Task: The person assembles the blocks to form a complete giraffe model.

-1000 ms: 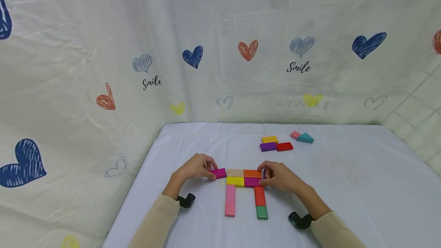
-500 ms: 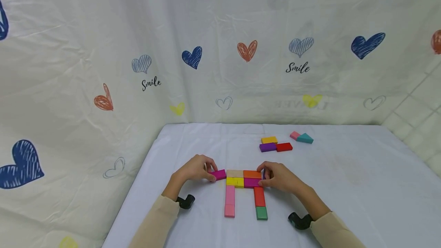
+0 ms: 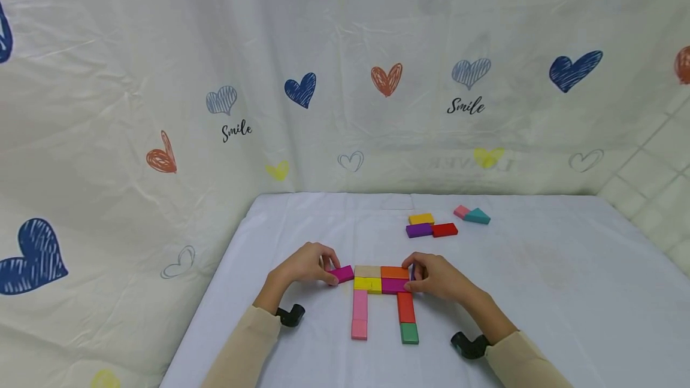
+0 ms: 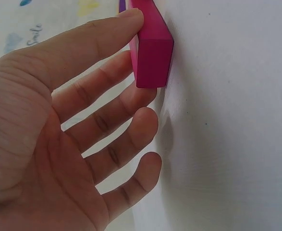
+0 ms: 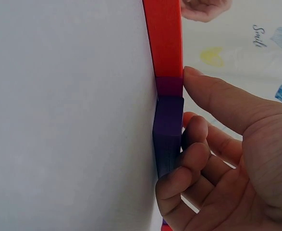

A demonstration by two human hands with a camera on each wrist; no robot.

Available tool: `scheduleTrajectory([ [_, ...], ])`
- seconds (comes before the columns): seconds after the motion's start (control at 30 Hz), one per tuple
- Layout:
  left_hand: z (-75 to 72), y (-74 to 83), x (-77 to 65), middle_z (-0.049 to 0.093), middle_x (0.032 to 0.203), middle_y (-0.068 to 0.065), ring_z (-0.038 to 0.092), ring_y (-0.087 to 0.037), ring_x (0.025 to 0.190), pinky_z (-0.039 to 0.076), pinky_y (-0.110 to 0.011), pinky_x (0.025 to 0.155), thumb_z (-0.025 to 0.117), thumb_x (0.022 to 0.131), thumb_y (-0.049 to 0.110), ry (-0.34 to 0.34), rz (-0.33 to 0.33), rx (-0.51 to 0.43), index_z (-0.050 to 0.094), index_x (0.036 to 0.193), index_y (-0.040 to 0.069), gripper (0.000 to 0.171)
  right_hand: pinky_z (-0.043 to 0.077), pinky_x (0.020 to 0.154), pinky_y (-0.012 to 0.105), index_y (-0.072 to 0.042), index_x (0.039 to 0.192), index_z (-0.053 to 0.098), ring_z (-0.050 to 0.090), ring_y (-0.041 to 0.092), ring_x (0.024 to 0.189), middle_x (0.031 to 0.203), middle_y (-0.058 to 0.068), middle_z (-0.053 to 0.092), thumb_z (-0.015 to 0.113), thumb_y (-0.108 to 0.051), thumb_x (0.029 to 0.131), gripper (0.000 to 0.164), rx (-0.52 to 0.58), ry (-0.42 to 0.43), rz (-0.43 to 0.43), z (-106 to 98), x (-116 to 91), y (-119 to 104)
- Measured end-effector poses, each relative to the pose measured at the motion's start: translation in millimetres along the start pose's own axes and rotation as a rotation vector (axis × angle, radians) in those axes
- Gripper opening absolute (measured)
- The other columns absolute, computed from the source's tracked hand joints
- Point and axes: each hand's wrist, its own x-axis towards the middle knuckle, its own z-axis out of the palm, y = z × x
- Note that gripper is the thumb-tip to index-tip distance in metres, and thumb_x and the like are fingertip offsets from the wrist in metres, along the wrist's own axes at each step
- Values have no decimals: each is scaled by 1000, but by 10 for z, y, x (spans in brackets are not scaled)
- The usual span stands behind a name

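Observation:
My left hand (image 3: pixel 309 263) pinches a magenta block (image 3: pixel 342 273) between thumb and fingers, at the left end of a flat block figure. Its right end meets the beige block (image 3: pixel 368 271); the ring and little fingers stay off it in the left wrist view. Beside the beige one lies an orange block (image 3: pixel 395 272), with a yellow block (image 3: pixel 368 284) and another magenta block (image 3: pixel 394 285) below. At the figure's right end my right hand (image 3: pixel 438 274) has curled fingers about a dark purple block (image 5: pixel 169 115), its thumb near the second magenta block. Fingers mostly hide the purple block from the head view.
Two pink blocks (image 3: pixel 359 313) form one leg; a red block (image 3: pixel 406 308) and a green block (image 3: pixel 409 333) form the other. Farther back lie yellow (image 3: pixel 421 219), purple (image 3: pixel 419 230) and red (image 3: pixel 444 230) blocks, plus a pink block (image 3: pixel 460 212) against a teal triangle (image 3: pixel 477 216).
The left hand's magenta block has tilted slightly, its left end dropping nearer to me. Both hands otherwise stay in place; the whole view shifts very slightly.

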Motion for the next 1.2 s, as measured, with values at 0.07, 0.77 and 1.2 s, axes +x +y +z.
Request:
scheduleTrajectory([
  [0.07, 1, -1, 0, 63, 80, 1, 58, -16, 73, 48, -29, 64, 88, 80, 27, -1, 2, -2, 75, 97, 23, 21, 43, 60, 21, -14, 118, 65, 53, 16, 75, 78, 2, 54, 87, -25, 82, 44, 0, 0, -1, 1, 5, 7],
  [0.77, 23, 138, 17, 64, 83, 3, 58, -16, 73, 49, -26, 63, 81, 88, 28, 99, 90, -37, 72, 107, 14, 25, 43, 60, 21, -14, 118, 65, 53, 17, 74, 77, 2, 54, 87, -25, 82, 43, 8, -3, -5, -1, 8, 9],
  [1.2, 284, 318, 103, 62, 77, 4, 54, -11, 61, 46, -23, 55, 80, 89, 30, 109, 125, -12, 72, 108, 21, 23, 43, 60, 21, -14, 119, 65, 53, 17, 75, 78, 2, 54, 87, -25, 82, 44, 6, -3, -4, 0, 15, 17],
])
